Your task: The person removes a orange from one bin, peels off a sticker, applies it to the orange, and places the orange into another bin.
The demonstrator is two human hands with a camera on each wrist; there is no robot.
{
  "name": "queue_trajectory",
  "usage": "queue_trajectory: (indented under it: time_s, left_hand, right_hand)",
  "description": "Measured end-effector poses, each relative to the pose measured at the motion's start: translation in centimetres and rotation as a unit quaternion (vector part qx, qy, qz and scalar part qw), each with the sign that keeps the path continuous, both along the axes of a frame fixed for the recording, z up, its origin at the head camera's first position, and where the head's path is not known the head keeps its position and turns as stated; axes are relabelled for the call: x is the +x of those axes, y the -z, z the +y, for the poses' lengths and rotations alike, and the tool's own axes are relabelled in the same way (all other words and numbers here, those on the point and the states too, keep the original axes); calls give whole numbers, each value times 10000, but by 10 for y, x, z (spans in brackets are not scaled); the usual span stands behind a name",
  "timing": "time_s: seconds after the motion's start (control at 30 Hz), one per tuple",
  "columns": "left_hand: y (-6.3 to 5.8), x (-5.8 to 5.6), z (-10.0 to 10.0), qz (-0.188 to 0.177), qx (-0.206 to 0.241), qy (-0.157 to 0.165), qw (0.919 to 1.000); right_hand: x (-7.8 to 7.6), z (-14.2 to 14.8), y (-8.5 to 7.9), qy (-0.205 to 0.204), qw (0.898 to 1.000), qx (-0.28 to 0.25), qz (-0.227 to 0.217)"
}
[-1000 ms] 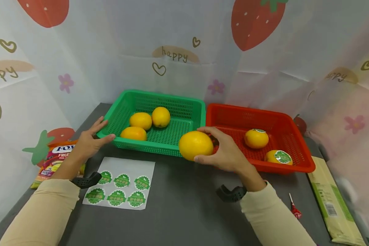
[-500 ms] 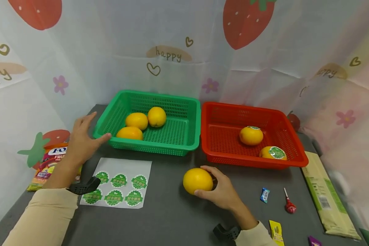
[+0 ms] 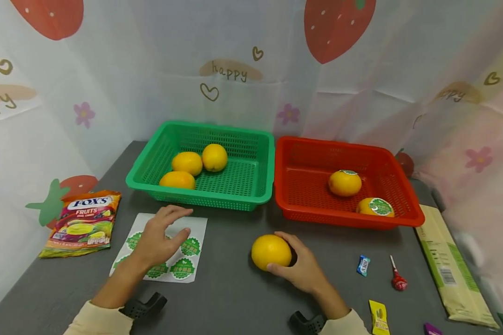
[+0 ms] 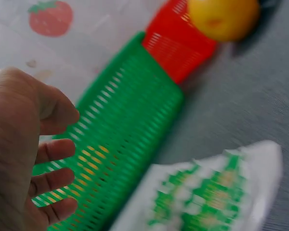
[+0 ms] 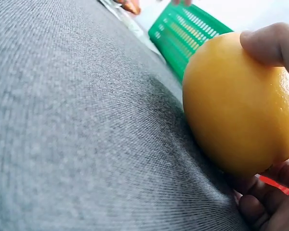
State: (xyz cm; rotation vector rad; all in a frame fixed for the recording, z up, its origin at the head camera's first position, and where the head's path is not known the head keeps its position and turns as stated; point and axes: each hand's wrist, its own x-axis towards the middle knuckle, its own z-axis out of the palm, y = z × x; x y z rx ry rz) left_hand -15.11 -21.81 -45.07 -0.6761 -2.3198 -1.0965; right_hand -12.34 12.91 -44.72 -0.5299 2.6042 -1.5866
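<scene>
My right hand (image 3: 302, 267) grips a yellow orange (image 3: 270, 252) from its right side, thumb in front and fingers behind. In the right wrist view the orange (image 5: 241, 106) sits low against the grey cloth surface. My left hand (image 3: 157, 239) hovers over a white sheet (image 3: 198, 226) of round green stickers (image 3: 182, 268), its fingers spread and holding nothing. The hand hides part of the stickers. In the left wrist view its loosely bent fingers (image 4: 58, 178) overlap the green basket (image 4: 130, 106).
At the back, a green basket (image 3: 251, 203) holds 3 oranges. To its right, a red basket (image 3: 302, 214) holds 2 with stickers. A candy bag (image 3: 85, 223) lies left. On the right are a lollipop (image 3: 398, 282), small wrapped candies (image 3: 363, 265) and a long pale packet (image 3: 448, 274).
My right hand has brought the orange down from in front of the baskets to the table. My left hand has left the green basket's corner and moved right and nearer, over the sticker sheet.
</scene>
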Motion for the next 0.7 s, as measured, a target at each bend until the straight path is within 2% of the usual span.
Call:
queue_trajectory:
  time_s: [0.1,0.2,0.3,0.43,0.7]
  left_hand:
    - [21,3,-2,-248,-24,-35,9997]
    - [36,5,-5,-484,-109,-150,9987]
    - [47,5,-8,-773,-316,-193,9963]
    - [53,2,-7,-863,-586,-130,9945]
    - [54,-2,-3,-636,-501,-227,9965]
  right_hand:
    - [2,-2,-1,-93,9999,60,-120]
    - [1,-3,2,-107,9999,35,-116]
    - [-5,-1,17,-98,9999,17,-53]
    - [-13,6,38,-107,9999,-20,22]
    - [-15,12,44,-161,9998,-48,77]
